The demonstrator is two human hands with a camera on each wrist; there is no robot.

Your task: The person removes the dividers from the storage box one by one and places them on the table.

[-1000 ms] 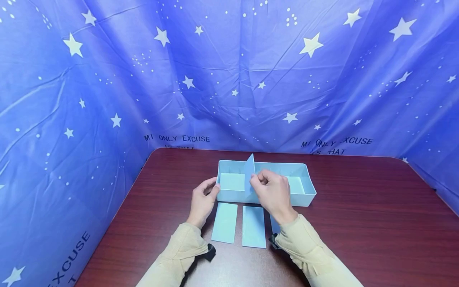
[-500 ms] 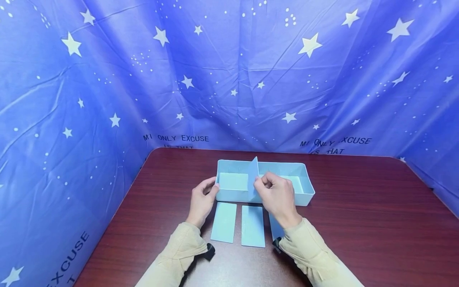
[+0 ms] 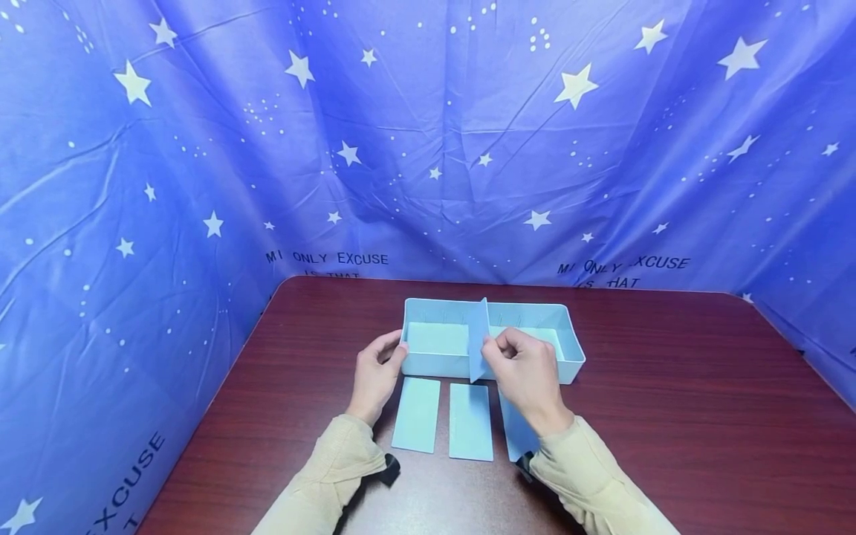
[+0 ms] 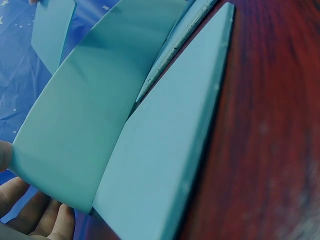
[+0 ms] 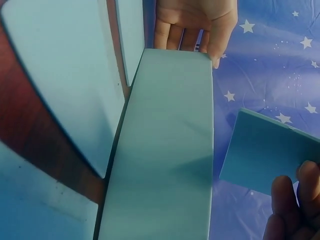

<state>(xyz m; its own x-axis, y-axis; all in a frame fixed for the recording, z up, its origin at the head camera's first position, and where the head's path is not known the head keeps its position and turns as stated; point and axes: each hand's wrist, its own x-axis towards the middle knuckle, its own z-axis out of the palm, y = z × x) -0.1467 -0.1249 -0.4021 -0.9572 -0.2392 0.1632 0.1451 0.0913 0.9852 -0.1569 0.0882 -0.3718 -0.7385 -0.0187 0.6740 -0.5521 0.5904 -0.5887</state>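
A long light-blue plastic box (image 3: 435, 364) stands lengthwise on the table. My left hand (image 3: 377, 375) holds its left end, the thumb at the rim corner and the fingers below and around the outside. Between thumb and fingers, my right hand (image 3: 528, 371) pinches a thin blue divider panel (image 3: 478, 342). This panel is upright and slightly turned over the middle of the box; in the right wrist view, a gap separates the panel (image 5: 265, 155) from the box rim. Flat in front of the box lie a left panel (image 3: 416, 414), a middle panel (image 3: 471, 422) and a right one (image 3: 516, 427), partly under my right wrist.
The dark red wooden table (image 3: 669, 416) extends to both sides of the box. Behind it and at the sides hangs a blue star-print curtain (image 3: 401, 111). Narrow upright ridges (image 3: 518, 318) line the inner back wall of the box.
My right hand has moved a little to the right and toward me, carrying the divider panel along above the box. My left hand stays at the box's left end.
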